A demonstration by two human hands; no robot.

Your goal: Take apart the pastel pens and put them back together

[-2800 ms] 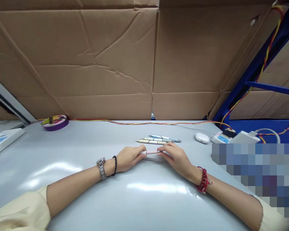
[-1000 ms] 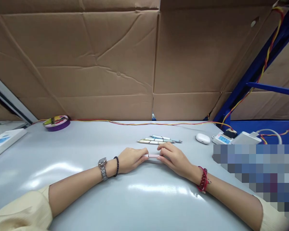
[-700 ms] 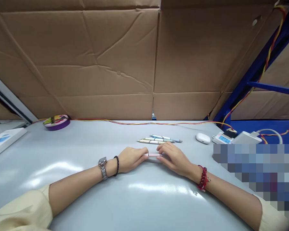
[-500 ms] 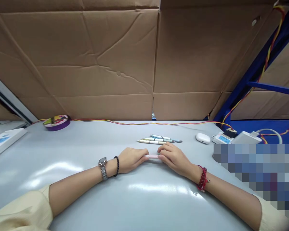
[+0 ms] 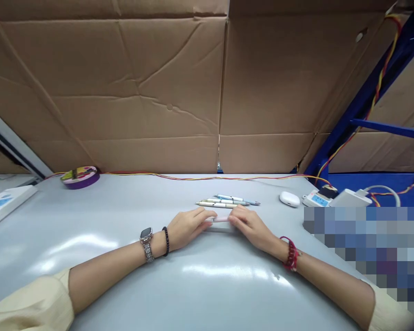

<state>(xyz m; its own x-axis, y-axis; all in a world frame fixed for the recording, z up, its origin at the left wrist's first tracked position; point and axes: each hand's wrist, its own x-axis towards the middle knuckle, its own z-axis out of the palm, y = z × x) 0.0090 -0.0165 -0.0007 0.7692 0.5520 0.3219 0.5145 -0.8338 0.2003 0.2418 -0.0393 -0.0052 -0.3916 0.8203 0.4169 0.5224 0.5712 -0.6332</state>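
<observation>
pinching the pink pen at each end between my left hand and right hand, low over the grey table, i judge it seemingly unfinished, while three pens lie just beyond, looking finished.

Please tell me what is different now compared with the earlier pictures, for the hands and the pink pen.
Little changed. Both hands, left hand and right hand, moved closer together along the pink pen, so less of it shows between them. Neither let go. The three pens behind, the white case and the purple tin stayed put.
</observation>
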